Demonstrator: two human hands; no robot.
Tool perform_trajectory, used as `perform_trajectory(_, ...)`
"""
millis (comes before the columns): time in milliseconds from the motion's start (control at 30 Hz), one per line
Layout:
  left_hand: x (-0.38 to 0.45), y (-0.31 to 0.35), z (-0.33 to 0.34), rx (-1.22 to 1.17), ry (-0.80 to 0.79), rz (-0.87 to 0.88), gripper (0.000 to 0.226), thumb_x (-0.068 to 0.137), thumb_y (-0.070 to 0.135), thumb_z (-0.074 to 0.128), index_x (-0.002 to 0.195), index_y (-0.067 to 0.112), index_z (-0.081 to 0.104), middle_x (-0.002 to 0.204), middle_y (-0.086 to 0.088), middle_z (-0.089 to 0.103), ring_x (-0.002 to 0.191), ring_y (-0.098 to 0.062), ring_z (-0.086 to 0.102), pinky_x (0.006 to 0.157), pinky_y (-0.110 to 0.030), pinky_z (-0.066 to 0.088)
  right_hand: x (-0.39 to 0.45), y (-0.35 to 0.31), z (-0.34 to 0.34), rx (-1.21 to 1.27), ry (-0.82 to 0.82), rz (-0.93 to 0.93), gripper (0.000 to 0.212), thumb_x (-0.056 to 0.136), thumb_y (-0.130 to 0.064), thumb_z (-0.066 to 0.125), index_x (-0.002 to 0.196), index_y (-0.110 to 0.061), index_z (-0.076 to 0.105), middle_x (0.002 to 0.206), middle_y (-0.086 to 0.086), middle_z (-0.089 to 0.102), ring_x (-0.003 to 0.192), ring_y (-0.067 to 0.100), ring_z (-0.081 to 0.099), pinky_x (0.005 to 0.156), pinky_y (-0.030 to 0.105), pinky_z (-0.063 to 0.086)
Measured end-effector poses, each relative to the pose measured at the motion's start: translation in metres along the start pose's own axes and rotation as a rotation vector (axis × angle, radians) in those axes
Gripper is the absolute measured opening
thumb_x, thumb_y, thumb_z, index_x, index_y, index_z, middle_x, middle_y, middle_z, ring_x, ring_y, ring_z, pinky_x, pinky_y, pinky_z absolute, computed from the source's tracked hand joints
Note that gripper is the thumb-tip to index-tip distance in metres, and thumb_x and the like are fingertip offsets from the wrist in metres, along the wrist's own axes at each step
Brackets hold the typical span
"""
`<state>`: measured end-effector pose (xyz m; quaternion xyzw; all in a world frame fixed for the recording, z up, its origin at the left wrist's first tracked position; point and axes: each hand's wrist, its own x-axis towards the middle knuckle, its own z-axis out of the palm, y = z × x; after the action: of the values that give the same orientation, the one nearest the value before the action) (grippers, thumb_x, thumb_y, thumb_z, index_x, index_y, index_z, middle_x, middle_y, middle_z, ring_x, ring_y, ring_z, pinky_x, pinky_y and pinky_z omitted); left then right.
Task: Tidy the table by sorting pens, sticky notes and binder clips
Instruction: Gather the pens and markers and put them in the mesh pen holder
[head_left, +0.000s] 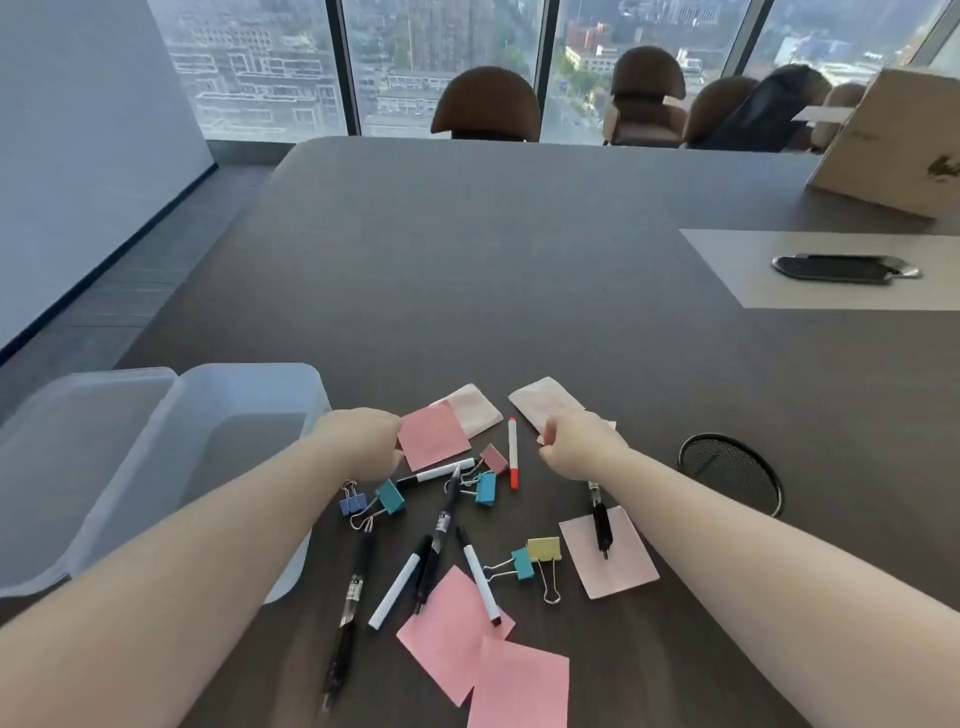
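My left hand (363, 447) is curled at the left edge of a pink sticky note (434, 439) and pinches it. My right hand (576, 447) is closed over the near corner of a pale sticky note (543, 402). Between and below the hands lies a scatter: a red-tipped marker (512, 452), white markers (400, 582), black pens (439, 525), and binder clips in blue (353, 503), teal (390, 496), pink (493, 458) and yellow (544, 550). More pink notes (447, 629) lie near me. Another pale note (623, 566) has a black pen (600, 519) on it.
Two clear plastic bins (244, 395) stand at the left, by my left forearm. A black mesh cup (727, 467) stands right of my right arm. Further right lie a grey mat (727, 260) with a black object (841, 267) and a cardboard box (893, 140). Chairs line the far edge.
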<state>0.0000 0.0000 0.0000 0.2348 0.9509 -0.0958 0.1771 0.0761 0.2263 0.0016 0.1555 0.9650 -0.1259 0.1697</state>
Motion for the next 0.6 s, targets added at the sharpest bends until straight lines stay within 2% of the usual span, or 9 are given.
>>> perform_trajectory(100, 0.017, -0.001, 0.005, 0.047, 0.068, -0.045, 0.021, 0.092, 0.035, 0.041, 0.090, 0.017, 0.052, 0.107, -0.001, 0.064, 0.095, -0.024, 0.059, 0.075, -0.031, 0.047, 0.006, 0.007, 0.012, -0.062, 0.035, 0.114, 0.035, 0.093, -0.021, 0.042, 0.126, -0.015, 0.051, 0.125, 0.009, 0.056, 0.113, 0.030, 0.055, 0.077, 0.033, 0.043)
perform_trajectory(200, 0.033, 0.001, 0.011, 0.063, 0.112, -0.077, 0.028, 0.091, 0.037, 0.042, 0.098, 0.017, 0.060, 0.104, 0.001, 0.065, 0.099, -0.023, 0.062, 0.072, -0.030, 0.047, 0.009, 0.012, 0.023, -0.171, 0.066, 0.186, 0.049, 0.090, -0.016, 0.040, 0.138, -0.011, 0.038, 0.134, 0.013, 0.047, 0.121, 0.034, 0.050, 0.081, 0.038, 0.045)
perform_trajectory(300, 0.041, -0.002, 0.019, 0.063, 0.164, -0.101, 0.027, 0.089, 0.036, 0.044, 0.096, 0.017, 0.062, 0.100, 0.001, 0.065, 0.095, -0.024, 0.062, 0.073, -0.031, 0.049, 0.009, 0.014, 0.030, -0.269, 0.107, 0.211, 0.056, 0.090, -0.016, 0.039, 0.144, -0.015, 0.028, 0.135, 0.015, 0.041, 0.122, 0.037, 0.048, 0.082, 0.040, 0.044)
perform_trajectory(367, 0.040, -0.002, 0.020, 0.045, 0.223, -0.112, 0.023, 0.087, 0.033, 0.045, 0.092, 0.017, 0.061, 0.097, 0.000, 0.065, 0.092, -0.024, 0.062, 0.072, -0.030, 0.049, 0.006, 0.014, 0.034, -0.302, 0.120, 0.228, 0.059, 0.088, -0.016, 0.041, 0.145, -0.018, 0.026, 0.134, 0.014, 0.042, 0.121, 0.037, 0.049, 0.086, 0.041, 0.045)
perform_trajectory(467, 0.025, 0.001, 0.023, 0.028, 0.293, -0.149, 0.015, 0.086, 0.026, 0.045, 0.077, 0.017, 0.053, 0.090, 0.000, 0.059, 0.085, -0.025, 0.058, 0.059, -0.025, 0.038, -0.005, 0.014, 0.041, -0.297, 0.168, 0.216, 0.062, 0.085, -0.015, 0.041, 0.145, -0.022, 0.026, 0.132, 0.009, 0.052, 0.121, 0.034, 0.052, 0.089, 0.039, 0.045)
perform_trajectory(600, -0.014, 0.007, 0.028, -0.028, 0.384, -0.194, 0.014, 0.085, 0.017, 0.045, 0.092, 0.013, 0.056, 0.089, -0.002, 0.051, 0.084, -0.026, 0.051, 0.063, -0.028, 0.037, -0.019, 0.010, 0.047, -0.177, 0.227, 0.181, 0.064, 0.086, -0.013, 0.040, 0.146, -0.019, 0.020, 0.123, 0.012, 0.056, 0.116, 0.035, 0.054, 0.076, 0.038, 0.042)
